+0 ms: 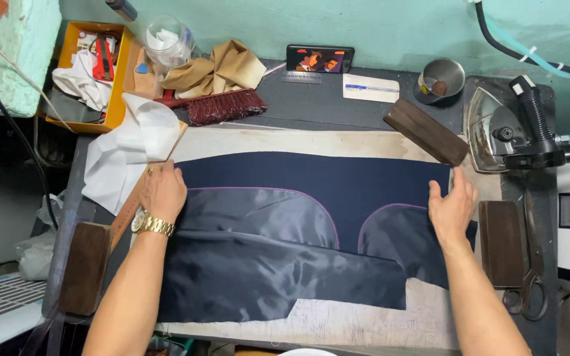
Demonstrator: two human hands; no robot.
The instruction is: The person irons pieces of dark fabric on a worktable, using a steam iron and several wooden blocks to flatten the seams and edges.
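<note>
A navy garment piece (311, 184) with shiny dark lining (265, 264) edged in purple piping lies flat on a stained pressing pad (338, 142). My left hand (163, 192), with a gold watch on its wrist, presses flat on the fabric's left edge. My right hand (453, 207) lies flat on the fabric's right edge, fingers spread. Neither hand grips anything.
An iron (512, 132) rests at the right, scissors (530, 264) below it. Wooden blocks sit at the upper right (425, 130), right (500, 242) and left (86, 267). A brush (222, 105), white cloth (133, 148), phone (319, 59), metal cup (442, 78) and yellow tray (90, 72) line the back.
</note>
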